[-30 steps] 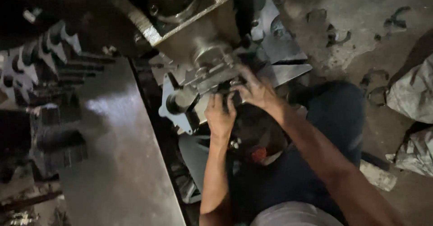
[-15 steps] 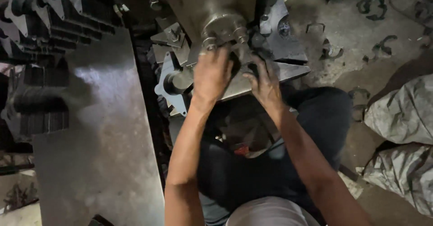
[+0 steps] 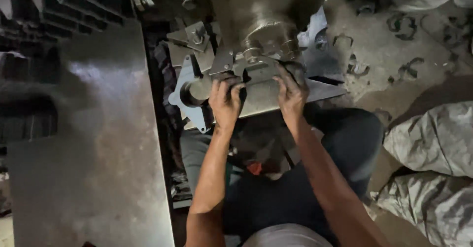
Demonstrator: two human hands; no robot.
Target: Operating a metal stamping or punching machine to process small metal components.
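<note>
The grey metal bracket [image 3: 256, 87] sits up against the base of a big machine housing [image 3: 268, 17], just above the person's lap, with a flat pointed plate [image 3: 322, 87] sticking out behind it on the right. My guess at the risk: that bracket looks heavy and hard-edged, and it's held right over the knees, so a slip on dusty metal could drop it there or pinch fingers between bracket and housing.

Left hand [image 3: 225, 103] is curled tight over the bracket's lower left edge beside the round boss [image 3: 194, 90], fingers closed on it. Right hand [image 3: 291, 91] grips the right end, fingers wrapped up over the top near the bolts [image 3: 268, 50]. Both forearms reach straight forward, elbows tucked in.

Further out: a steel sheet [image 3: 93, 143] on the left, grey sacks [image 3: 433, 143] on the right, scrap bits on the dirt floor [image 3: 384, 54].
</note>
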